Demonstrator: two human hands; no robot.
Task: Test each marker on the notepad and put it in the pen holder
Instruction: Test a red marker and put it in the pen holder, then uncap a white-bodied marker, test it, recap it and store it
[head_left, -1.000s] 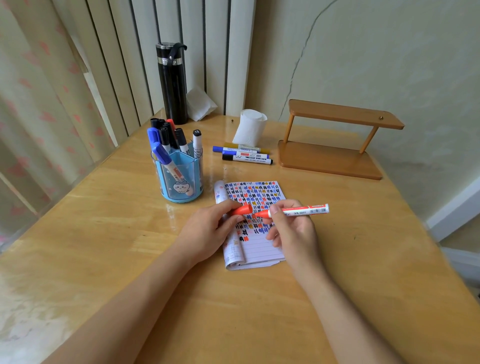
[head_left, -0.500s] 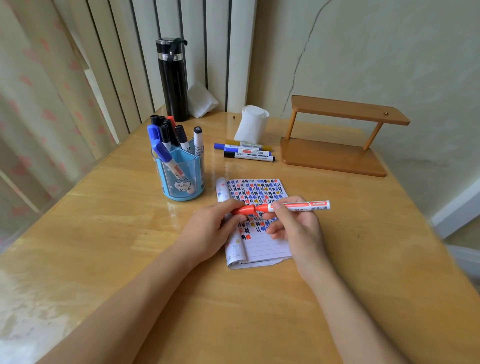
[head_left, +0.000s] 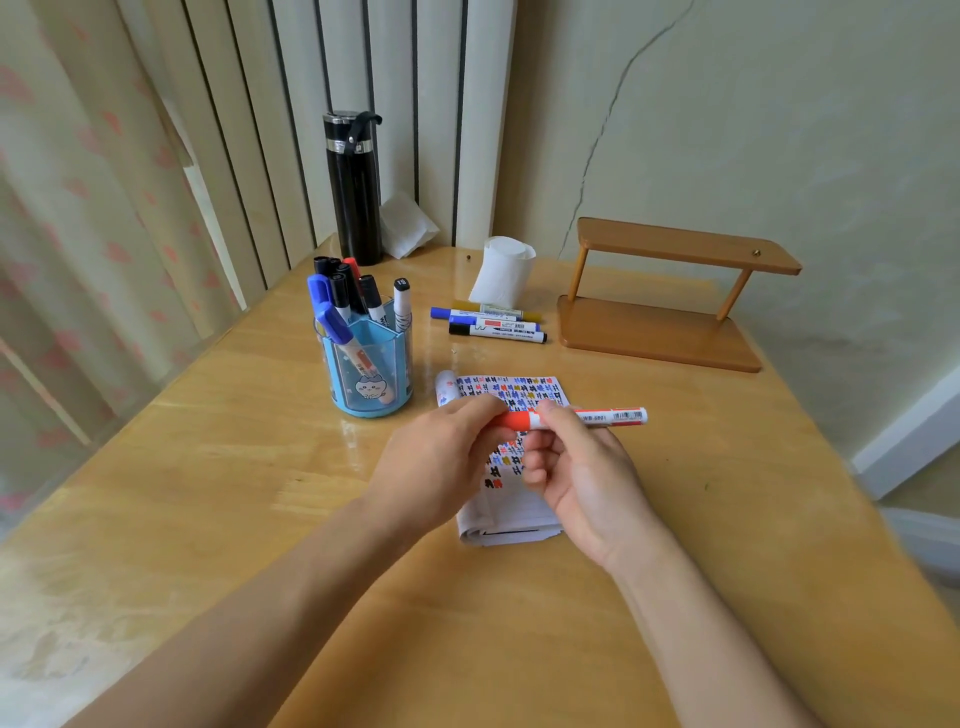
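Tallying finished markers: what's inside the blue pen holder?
The pen holder holds markers standing cap-up: two blue caps, several black, one red, one white-bodied. The cluster at the back overlaps, so an exact count is unclear. The tinted wall blurs their lower ends.

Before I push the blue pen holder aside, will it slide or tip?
It probably slides: the pen holder has a broad base on a glossy table. Its markers lean past the rim, so a high push may tip it.
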